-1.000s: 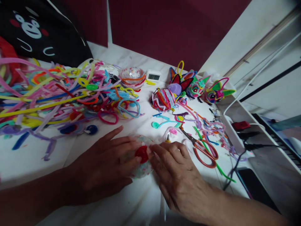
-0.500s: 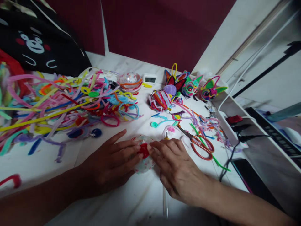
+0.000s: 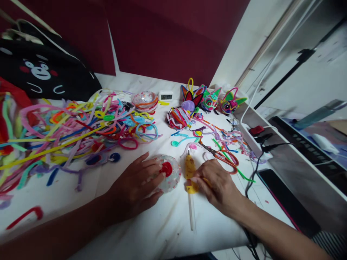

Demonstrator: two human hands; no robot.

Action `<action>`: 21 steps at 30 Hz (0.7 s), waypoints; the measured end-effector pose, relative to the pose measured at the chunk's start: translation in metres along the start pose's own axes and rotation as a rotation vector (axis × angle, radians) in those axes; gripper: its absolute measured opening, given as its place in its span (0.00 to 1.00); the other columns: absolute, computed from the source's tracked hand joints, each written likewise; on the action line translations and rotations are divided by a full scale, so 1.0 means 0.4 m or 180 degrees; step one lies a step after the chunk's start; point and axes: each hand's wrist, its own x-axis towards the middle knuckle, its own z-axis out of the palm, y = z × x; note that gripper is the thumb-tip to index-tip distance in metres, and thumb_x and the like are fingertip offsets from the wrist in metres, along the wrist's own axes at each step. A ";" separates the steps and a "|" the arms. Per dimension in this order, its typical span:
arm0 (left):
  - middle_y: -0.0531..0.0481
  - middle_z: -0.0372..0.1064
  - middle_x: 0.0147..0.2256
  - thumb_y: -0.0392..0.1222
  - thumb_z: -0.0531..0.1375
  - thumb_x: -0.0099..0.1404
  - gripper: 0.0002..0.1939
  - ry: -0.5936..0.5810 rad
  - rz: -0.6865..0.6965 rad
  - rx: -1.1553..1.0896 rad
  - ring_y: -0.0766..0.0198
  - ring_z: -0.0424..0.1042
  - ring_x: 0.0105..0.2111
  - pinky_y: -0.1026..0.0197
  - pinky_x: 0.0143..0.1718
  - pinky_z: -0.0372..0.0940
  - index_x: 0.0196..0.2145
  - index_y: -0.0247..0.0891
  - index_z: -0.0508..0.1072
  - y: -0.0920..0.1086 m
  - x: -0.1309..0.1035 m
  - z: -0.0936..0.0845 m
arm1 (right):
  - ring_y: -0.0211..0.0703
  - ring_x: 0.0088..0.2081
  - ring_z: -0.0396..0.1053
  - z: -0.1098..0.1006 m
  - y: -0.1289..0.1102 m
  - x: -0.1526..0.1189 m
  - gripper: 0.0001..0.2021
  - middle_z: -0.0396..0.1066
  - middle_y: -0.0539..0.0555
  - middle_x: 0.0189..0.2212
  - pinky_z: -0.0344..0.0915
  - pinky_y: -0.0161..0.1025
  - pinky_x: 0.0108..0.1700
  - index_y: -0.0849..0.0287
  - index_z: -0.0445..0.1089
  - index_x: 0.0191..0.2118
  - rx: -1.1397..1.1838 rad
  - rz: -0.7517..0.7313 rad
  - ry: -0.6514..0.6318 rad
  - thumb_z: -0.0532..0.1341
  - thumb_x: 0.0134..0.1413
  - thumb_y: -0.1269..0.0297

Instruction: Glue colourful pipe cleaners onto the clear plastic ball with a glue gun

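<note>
In the head view, a clear plastic ball (image 3: 173, 179) with red specks sits on the table. A coiled red pipe-cleaner disc (image 3: 166, 168) lies on its upper face. My left hand (image 3: 138, 180) holds the ball from the left, fingertips at the red disc and thumb low on the side. To the right of the ball, my right hand (image 3: 217, 184) is wrapped round the handle of a yellow hot glue gun (image 3: 190, 168). The gun's nozzle points away from me, and a clear glue stick (image 3: 191, 213) sticks out of its rear.
Orange-handled scissors (image 3: 226, 160) lie beyond my right hand. A heap of pipe cleaners (image 3: 67, 133) covers the left side. Several finished ornaments (image 3: 210, 99) and a small digital clock (image 3: 165, 96) stand at the back. A phone (image 3: 287, 202) and power strip (image 3: 251, 141) are at right.
My right hand has left the red disc and moved right onto the glue gun's handle. My left hand stays on the ball. The camera view has shifted slightly.
</note>
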 end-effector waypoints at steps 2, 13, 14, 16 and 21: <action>0.40 0.76 0.53 0.35 0.65 0.69 0.18 0.0048 -0.0001 0.0038 0.48 0.72 0.61 0.35 0.70 0.63 0.56 0.38 0.72 0.003 0.006 0.009 | 0.44 0.34 0.72 0.008 0.001 -0.002 0.09 0.75 0.53 0.31 0.68 0.44 0.41 0.57 0.69 0.38 0.0001 0.0053 0.0055 0.56 0.73 0.70; 0.41 0.74 0.45 0.46 0.62 0.76 0.10 0.0237 -0.0120 0.0270 0.49 0.77 0.53 0.50 0.49 0.81 0.48 0.37 0.72 0.017 0.044 0.018 | 0.44 0.33 0.73 0.007 0.013 -0.015 0.09 0.75 0.53 0.31 0.69 0.44 0.42 0.57 0.70 0.38 0.0214 0.0071 0.0124 0.56 0.73 0.69; 0.42 0.74 0.46 0.46 0.62 0.76 0.10 0.0228 -0.0107 0.0209 0.49 0.78 0.53 0.50 0.51 0.81 0.47 0.37 0.72 0.010 0.046 0.014 | 0.44 0.33 0.73 0.008 0.013 -0.016 0.09 0.75 0.53 0.31 0.69 0.45 0.42 0.57 0.70 0.38 0.0256 0.0062 0.0127 0.56 0.73 0.68; 0.42 0.75 0.47 0.48 0.61 0.77 0.11 0.0183 -0.0011 0.0091 0.50 0.78 0.54 0.51 0.54 0.80 0.47 0.37 0.72 -0.013 0.053 0.005 | 0.44 0.33 0.72 0.011 0.013 -0.018 0.09 0.75 0.53 0.30 0.68 0.45 0.44 0.57 0.71 0.38 0.0324 0.0018 0.0150 0.56 0.73 0.69; 0.45 0.76 0.52 0.45 0.58 0.78 0.10 -0.0030 0.0246 -0.0065 0.55 0.79 0.56 0.55 0.58 0.77 0.49 0.35 0.74 -0.081 0.077 -0.015 | 0.44 0.33 0.71 0.012 0.013 -0.018 0.07 0.75 0.52 0.31 0.67 0.45 0.43 0.57 0.70 0.39 0.0392 0.0013 0.0251 0.57 0.72 0.70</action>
